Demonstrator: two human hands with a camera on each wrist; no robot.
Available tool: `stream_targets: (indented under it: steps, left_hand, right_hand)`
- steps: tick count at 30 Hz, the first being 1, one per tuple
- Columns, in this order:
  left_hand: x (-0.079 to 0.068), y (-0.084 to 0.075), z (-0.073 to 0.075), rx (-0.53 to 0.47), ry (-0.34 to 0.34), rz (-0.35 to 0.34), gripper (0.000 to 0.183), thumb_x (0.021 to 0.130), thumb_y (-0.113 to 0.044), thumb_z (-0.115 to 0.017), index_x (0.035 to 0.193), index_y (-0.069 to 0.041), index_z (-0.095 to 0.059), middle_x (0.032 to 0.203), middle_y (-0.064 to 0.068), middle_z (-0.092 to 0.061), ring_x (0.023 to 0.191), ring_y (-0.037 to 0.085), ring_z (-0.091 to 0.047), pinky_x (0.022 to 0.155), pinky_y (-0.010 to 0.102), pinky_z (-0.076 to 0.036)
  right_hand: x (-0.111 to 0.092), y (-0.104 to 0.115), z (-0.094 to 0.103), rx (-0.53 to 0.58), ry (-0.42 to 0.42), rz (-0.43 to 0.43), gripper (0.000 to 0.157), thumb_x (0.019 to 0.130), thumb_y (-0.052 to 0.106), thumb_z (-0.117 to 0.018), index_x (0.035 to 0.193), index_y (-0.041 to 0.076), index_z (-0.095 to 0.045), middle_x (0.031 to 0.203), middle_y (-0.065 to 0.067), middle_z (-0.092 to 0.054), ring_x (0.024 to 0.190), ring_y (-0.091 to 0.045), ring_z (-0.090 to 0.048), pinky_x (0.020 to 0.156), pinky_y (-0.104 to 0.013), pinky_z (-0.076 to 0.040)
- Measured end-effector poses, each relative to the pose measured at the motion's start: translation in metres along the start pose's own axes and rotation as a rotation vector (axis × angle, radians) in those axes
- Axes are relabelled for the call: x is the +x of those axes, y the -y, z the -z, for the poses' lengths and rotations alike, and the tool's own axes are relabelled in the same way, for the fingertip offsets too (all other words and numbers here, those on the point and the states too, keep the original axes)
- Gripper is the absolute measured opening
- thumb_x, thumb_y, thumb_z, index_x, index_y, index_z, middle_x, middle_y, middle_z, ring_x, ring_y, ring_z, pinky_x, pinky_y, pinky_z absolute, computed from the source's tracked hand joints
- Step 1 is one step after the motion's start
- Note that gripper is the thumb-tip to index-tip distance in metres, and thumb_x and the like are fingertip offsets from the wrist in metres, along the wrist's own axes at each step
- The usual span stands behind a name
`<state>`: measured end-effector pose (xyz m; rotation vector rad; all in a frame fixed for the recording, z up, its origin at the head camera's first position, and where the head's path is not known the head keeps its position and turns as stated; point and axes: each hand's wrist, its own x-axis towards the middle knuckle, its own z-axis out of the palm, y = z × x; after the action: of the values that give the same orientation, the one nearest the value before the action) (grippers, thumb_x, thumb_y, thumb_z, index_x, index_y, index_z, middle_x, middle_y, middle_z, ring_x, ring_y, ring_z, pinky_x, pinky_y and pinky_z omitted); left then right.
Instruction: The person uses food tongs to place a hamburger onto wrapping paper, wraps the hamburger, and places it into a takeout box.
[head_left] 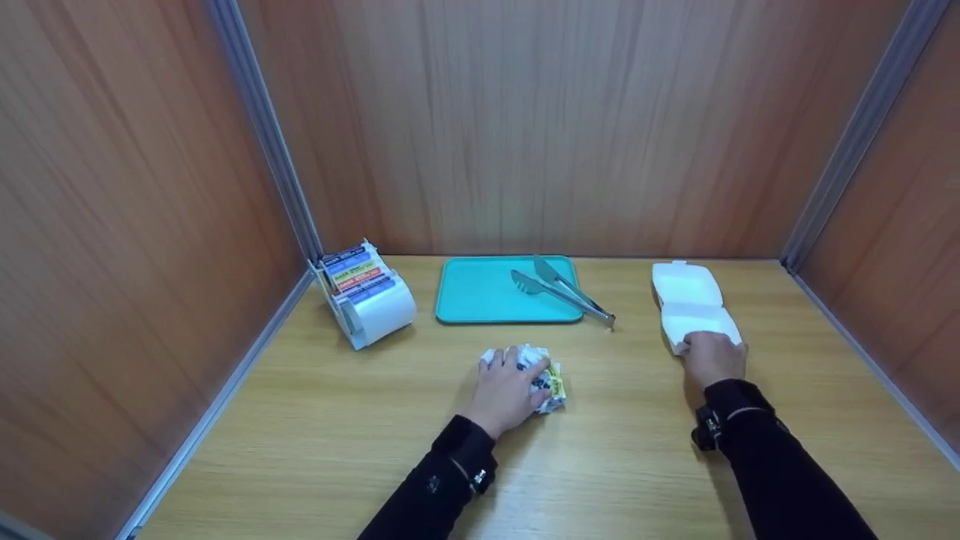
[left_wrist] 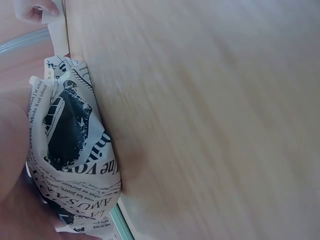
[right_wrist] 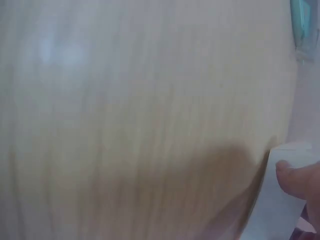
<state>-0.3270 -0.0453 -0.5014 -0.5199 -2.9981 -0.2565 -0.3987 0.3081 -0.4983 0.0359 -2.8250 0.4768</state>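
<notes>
Toward the right edge of the surface (head_left: 337, 427), we saw the open white clamshell box (head_left: 699, 318), its long axis running from near the back edge toward the front; the right hand (head_left: 716, 360), nearer to it, pinched its front end. Well to the left, the newsprint-wrapped bundle (head_left: 554, 379) lay beneath the left hand (head_left: 504, 394), which gripped it from above, fingers spread, in front of the turquoise tray (head_left: 480, 291).
</notes>
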Motion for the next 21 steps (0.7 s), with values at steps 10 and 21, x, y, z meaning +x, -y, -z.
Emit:
stream_targets:
  steps: [10,21]
  left_hand:
    - [-0.003,0.012,0.006,-0.012,0.013,0.009,0.056,0.106,-0.057,-0.058,0.157,-0.035,-0.054,0.162,0.021,-0.045,0.145,0.045,-0.045,0.115,0.067,-0.038]
    - [-0.019,0.047,0.012,-0.175,0.072,0.053,0.056,0.105,-0.051,-0.063,0.157,-0.034,-0.054,0.166,0.025,-0.036,0.152,0.048,-0.035,0.120,0.069,-0.030]
  right_hand:
    - [-0.022,0.025,-0.003,-0.048,-0.061,0.112,0.014,0.089,-0.003,-0.069,0.077,0.002,-0.075,0.086,-0.023,-0.075,0.082,-0.046,-0.070,0.070,-0.063,-0.048]
    - [-0.066,0.069,0.002,-0.159,0.068,0.164,0.021,0.089,-0.004,-0.067,0.070,0.004,-0.069,0.074,-0.018,-0.070,0.070,-0.041,-0.070,0.056,-0.059,-0.054]
